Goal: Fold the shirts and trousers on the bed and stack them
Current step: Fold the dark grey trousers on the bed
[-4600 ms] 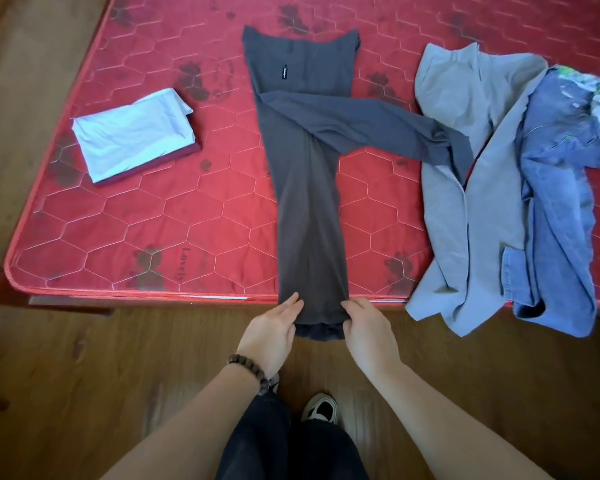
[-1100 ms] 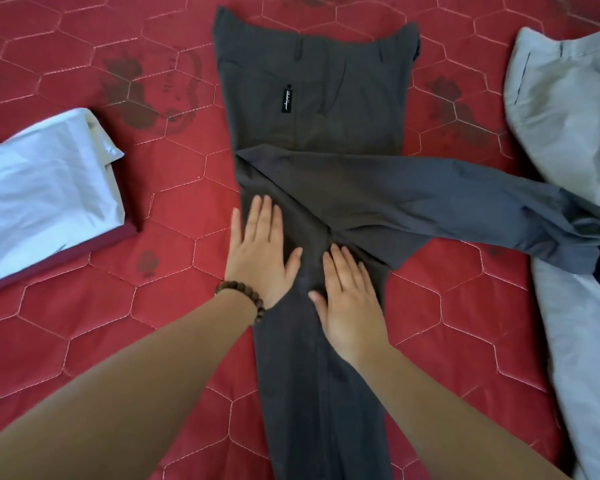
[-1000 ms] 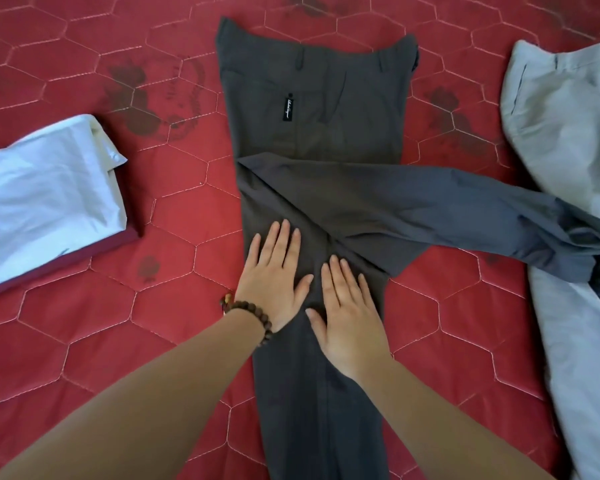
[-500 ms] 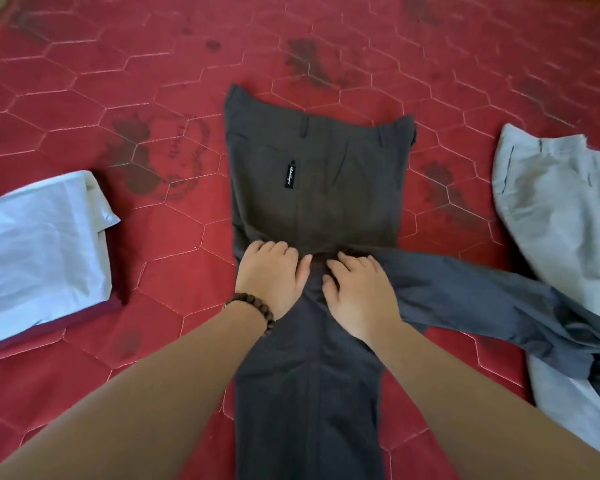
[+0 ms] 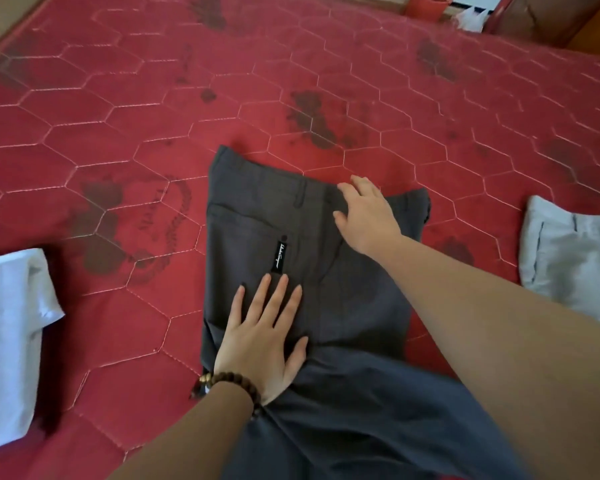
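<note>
Dark grey trousers (image 5: 257,237) lie on a red quilted mattress (image 5: 118,126).

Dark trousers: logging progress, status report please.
Left hand flat on dark trousers, fingers straight. Right hand open, touching waistband. Trousers unfolded on red mattress. Nothing in the way.

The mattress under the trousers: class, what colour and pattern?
Red mattress, quilted in pale hexagon stitching with dark prints; head view.
</note>
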The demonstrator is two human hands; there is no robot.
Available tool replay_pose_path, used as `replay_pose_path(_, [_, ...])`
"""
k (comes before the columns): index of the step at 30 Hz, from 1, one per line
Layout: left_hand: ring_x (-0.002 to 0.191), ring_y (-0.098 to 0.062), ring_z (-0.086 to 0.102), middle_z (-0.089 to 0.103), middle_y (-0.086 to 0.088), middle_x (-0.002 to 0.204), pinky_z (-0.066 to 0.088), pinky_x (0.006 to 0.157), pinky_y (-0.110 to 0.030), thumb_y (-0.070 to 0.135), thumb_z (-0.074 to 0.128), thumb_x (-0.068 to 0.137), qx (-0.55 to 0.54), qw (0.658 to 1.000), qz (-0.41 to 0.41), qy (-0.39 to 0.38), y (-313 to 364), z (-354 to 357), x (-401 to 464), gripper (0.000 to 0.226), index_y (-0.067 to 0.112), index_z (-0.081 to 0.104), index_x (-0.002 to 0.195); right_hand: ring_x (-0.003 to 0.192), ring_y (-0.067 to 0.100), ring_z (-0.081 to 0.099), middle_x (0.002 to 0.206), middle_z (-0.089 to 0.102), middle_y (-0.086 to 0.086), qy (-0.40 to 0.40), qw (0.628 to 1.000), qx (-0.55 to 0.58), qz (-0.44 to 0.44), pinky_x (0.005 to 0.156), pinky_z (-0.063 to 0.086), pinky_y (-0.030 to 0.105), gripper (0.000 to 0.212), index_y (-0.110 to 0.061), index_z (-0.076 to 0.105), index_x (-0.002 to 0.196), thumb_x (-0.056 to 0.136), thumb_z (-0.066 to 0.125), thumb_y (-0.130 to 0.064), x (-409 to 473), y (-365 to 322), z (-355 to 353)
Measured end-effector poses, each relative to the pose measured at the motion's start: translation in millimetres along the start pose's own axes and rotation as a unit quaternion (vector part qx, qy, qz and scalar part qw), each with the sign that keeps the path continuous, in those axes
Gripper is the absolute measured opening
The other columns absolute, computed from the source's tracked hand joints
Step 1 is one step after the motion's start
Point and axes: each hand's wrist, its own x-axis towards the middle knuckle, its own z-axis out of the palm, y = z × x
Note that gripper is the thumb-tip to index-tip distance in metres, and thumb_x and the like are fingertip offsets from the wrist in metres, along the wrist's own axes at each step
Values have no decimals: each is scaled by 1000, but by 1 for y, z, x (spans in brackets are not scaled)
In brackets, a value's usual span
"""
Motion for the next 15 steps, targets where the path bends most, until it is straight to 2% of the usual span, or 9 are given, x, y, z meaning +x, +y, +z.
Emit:
replay_pose_path(2, [147, -24, 17, 25, -2, 158, 17, 116, -53, 56, 38, 89, -9, 1000, -1, -8, 0, 0, 1, 71, 21, 30, 150, 149, 25, 4, 161, 13, 8, -37, 999, -3, -6, 121, 8, 45, 62, -15, 20, 152, 98, 47, -31, 28, 1, 2])
replay_pose_path(4, [147, -24, 18, 26, -1, 157, 18, 115, -53, 55, 42, 87, -15, 1000, 1, -13, -1, 0, 3, 72, 21, 32, 149, 147, 28, 10, 158, 22, 9, -75, 997, -18, -28, 120, 8, 46, 65, -13, 19, 152, 97, 49, -32, 44, 0, 7])
replay_pose_path(5, [147, -24, 18, 26, -1, 157, 18, 115, -53, 55, 44, 86, -19, 1000, 0, -22, -1, -1, 4, 72, 21, 32, 149, 143, 30, 19, 151, 31, 12, -68, 996, -23, -46, 119, 12, 46, 63, -11, 25, 150, 96, 51, -30, 47, -1, 11])
replay_pose_path(7, [147, -24, 18, 26, -1, 157, 20, 114, -53, 55, 45, 86, -26, 999, 0, -25, -2, -1, 5, 73, 21, 33, 149, 125, 33, 39, 131, 46, 14, -6, 994, -40, -98, 112, 28, 46, 51, -9, 43, 139, 92, 57, -22, 44, -2, 18])
replay_pose_path(9, [147, -24, 18, 25, -1, 158, 21, 113, -54, 54, 46, 85, -33, 999, -2, -32, -2, -2, 5, 73, 21, 34, 149, 104, 36, 49, 113, 53, 16, 69, 981, -77, -164, 91, 44, 47, 39, -6, 57, 121, 82, 65, -8, 34, 1, 23])
replay_pose_path(11, [147, -23, 18, 25, -1, 158, 21, 113, -54, 55, 47, 84, -33, 999, 0, -33, -3, -2, 5, 74, 21, 34, 149, 90, 37, 52, 102, 55, 17, 105, 962, -101, -229, 75, 48, 43, 39, -4, 63, 110, 72, 69, 2, 26, 9, 26])
replay_pose_path(15, [147, -24, 19, 24, -1, 158, 20, 113, -53, 55, 48, 83, -31, 999, 2, -39, -4, -1, 5, 75, 21, 35, 148, 87, 34, 55, 98, 60, 13, 74, 942, -69, -321, 75, 50, 42, 30, -9, 71, 107, 78, 66, -1, 17, 22, 17])
